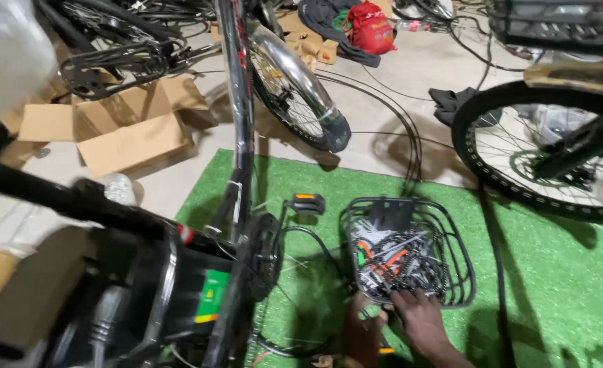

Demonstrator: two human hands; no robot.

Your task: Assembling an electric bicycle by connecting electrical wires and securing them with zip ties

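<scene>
Closest to the head camera, at the lower left, sits the dark frame of a bicycle (144,286) with a green sticker on a black box and a chromed bar curving over it; a pedal (308,202) with an orange reflector sticks out to its right. Beyond that, on the green mat (553,272) spread over the floor, stands a black wire basket (459,272) filled with a tangle of small parts, among them pliers with orange and black grips (376,257). The person's right hand (416,312) rests at the near rim of the basket, fingers spread and reaching in over the parts; whether it has pinched anything cannot be told. The left hand (363,330) lies just beside it, low on the mat and partly in shadow, fingers curled, and its grip cannot be told either. Judging by this, the picking out of a tool or part is only beginning: nothing has been lifted clear of the basket, and the bicycle stands apart from both hands. Farther off, a second bicycle wheel (540,157) with a knobbly tyre fills the right side, a chromed mudguard (294,75) arcs above the mat, flattened cardboard boxes (124,129) lie at the left, and a red bag (371,27) sits near the top.
</scene>
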